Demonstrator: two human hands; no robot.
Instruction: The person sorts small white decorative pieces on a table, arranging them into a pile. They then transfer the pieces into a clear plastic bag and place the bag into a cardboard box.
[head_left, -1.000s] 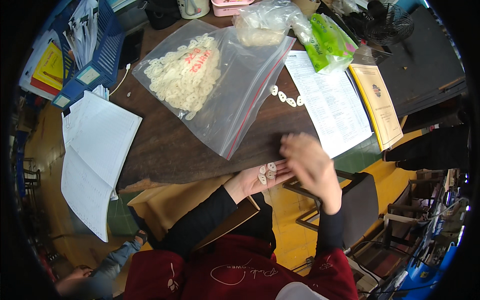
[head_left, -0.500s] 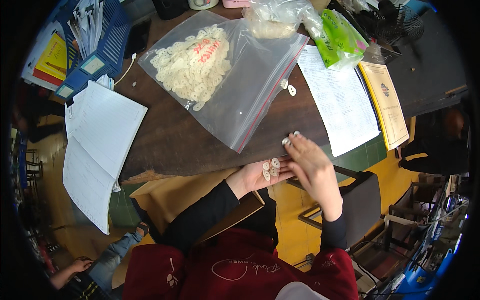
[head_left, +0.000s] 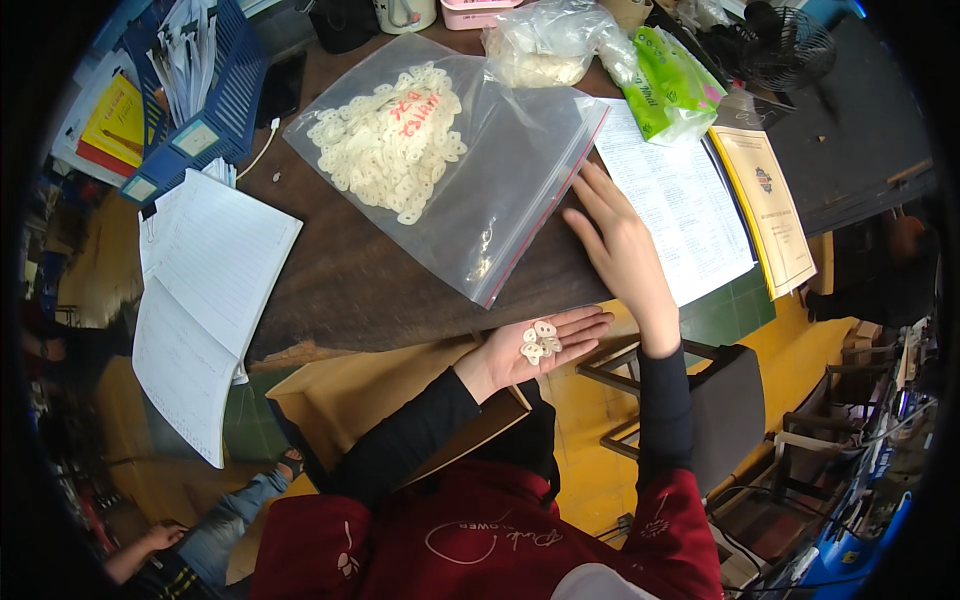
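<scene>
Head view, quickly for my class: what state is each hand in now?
Left hand: open, palm up, bearing several pale buttons.
Right hand: open, palm down by the clear bag; anything beneath it cannot be told.

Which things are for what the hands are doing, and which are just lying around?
Seem part of the job:
small white pieces, resting on the open left hand
clear zip bag, holding more such pieces
right hand, near the bag's zip edge

Probably just lying around:
open notebook
blue file basket
green packet
</scene>
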